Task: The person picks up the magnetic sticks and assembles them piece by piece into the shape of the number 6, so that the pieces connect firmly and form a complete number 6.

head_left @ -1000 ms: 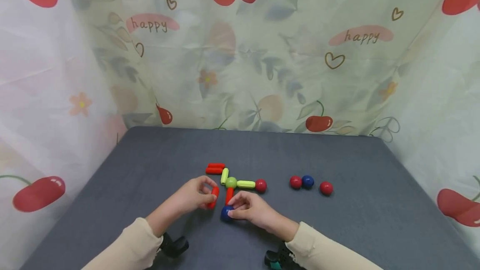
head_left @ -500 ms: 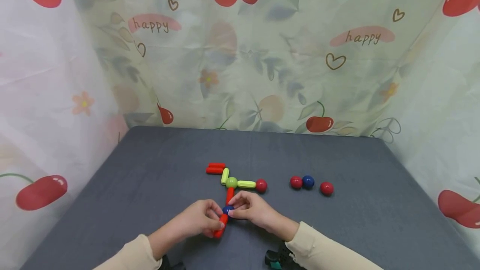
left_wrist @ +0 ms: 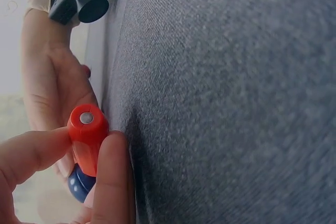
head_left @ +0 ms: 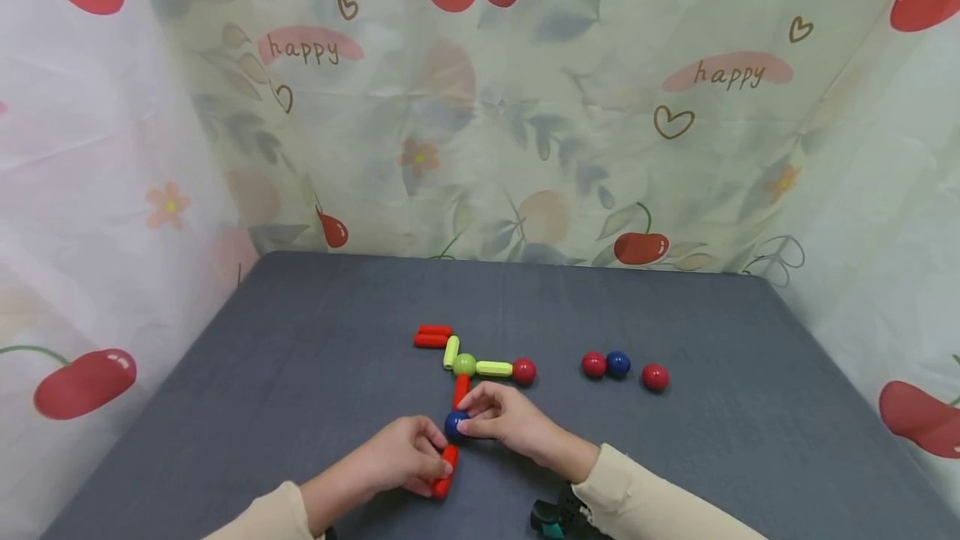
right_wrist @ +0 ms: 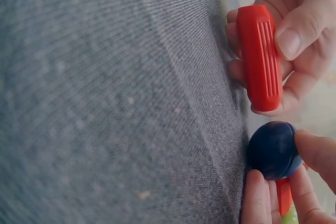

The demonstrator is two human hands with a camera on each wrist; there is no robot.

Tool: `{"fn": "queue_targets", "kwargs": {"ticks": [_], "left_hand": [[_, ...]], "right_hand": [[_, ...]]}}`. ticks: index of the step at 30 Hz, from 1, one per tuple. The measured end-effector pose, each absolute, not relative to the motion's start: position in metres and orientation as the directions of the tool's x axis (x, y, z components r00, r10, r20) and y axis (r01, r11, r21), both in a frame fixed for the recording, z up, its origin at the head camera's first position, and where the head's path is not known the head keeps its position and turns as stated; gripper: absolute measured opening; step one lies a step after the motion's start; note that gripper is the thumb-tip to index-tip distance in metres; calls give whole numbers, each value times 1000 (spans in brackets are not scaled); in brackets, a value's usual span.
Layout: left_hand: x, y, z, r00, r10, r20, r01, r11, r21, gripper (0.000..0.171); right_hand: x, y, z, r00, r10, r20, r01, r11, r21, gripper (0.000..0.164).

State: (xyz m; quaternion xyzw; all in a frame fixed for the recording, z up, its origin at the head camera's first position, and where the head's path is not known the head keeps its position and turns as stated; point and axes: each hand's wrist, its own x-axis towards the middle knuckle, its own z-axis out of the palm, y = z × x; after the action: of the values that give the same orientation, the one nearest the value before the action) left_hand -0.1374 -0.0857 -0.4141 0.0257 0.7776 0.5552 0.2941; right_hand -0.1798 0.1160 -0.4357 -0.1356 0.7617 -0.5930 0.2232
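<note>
Red rod [right_wrist: 257, 59] sits pinched in the person's left grip [head_left: 408, 455], thumb and fingers parted only by its width, its long axis aimed at a blue ball [right_wrist: 271, 149] just ahead. The right grip [head_left: 504, 420], its thumb and fingers closed about that ball, is nearer to it. The right wrist view shows a slim gap between the two pieces; only the left wrist view reveals a silvery disc [left_wrist: 86, 118] in the rod's near end.

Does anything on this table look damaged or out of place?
Nothing looks damaged. The red rod in the left hand sits apart from the blue ball, likely mid-handling; pale specks, perhaps lint, dot the gray cloth.
</note>
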Motion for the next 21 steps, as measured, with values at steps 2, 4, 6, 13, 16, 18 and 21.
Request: {"fn": "queue_targets", "kwargs": {"ticks": [2, 4, 6, 13, 16, 18, 21], "left_hand": [[-137, -85, -415, -828, 372, -419, -282, 370, 885, 26], [-136, -85, -416, -826, 375, -420, -286, 363, 887, 26], [-137, -84, -416, -821, 376, -430, -298, 359, 884, 26], [-137, -81, -415, -811, 355, -465, -342, 356, 869, 26], [-137, -81, -415, -813, 344, -470, -352, 353, 867, 26], [-137, -80, -415, -814, 337, -472, -356, 352, 866, 26], [-137, -80, -416, -816, 329, -476, -359, 357, 862, 27]], "right_hand": [[-180, 116, -436, -862, -473, -181, 60, 260, -964, 29], [-180, 116, -437, -861, -475, -183, 62, 258, -964, 29], [-180, 116, -437, -860, -476, -182, 62, 257, -964, 29], [-179, 116, -435, -863, -475, -169, 49, 256, -966, 29], [-179, 116, -435, -863, -475, -170, 46, 262, -964, 28], [-179, 116, -435, -862, -477, -170, 43, 266, -963, 28], [-180, 117, -436, -861, -479, -172, 43, 268, -962, 28]]}}
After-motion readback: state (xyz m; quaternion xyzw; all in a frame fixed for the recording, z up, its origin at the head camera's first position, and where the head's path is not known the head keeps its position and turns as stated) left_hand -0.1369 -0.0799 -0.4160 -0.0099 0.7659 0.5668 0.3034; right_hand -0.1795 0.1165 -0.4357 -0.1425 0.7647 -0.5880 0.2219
